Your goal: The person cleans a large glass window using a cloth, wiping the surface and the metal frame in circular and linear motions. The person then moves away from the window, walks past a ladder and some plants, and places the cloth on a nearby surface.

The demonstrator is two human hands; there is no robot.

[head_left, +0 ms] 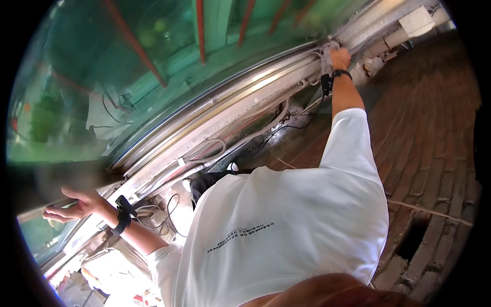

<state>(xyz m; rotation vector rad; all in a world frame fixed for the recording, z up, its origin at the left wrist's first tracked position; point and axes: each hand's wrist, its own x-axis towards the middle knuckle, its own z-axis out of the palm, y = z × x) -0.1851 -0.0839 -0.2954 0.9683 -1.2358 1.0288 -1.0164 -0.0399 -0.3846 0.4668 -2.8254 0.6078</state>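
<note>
My right hand is closed at the far right end of the window track, bunched around a crumpled greyish cloth. The cloth presses against the corner of the metal window frame; much of it is hidden behind my fingers. At the lower left, my left hand has its fingers stretched apart beside the dark upright edge of the window. Nothing shows in that hand, and I cannot tell whether its fingertips touch the frame. Both wrists carry black bands with small devices and thin cables.
Behind the green-tinted glass are red bars. Loose cables run along the wall under the sill. A pipe sits at the upper right. A brick surface fills the right side, crossed by a thin cord. Clutter lies at lower left.
</note>
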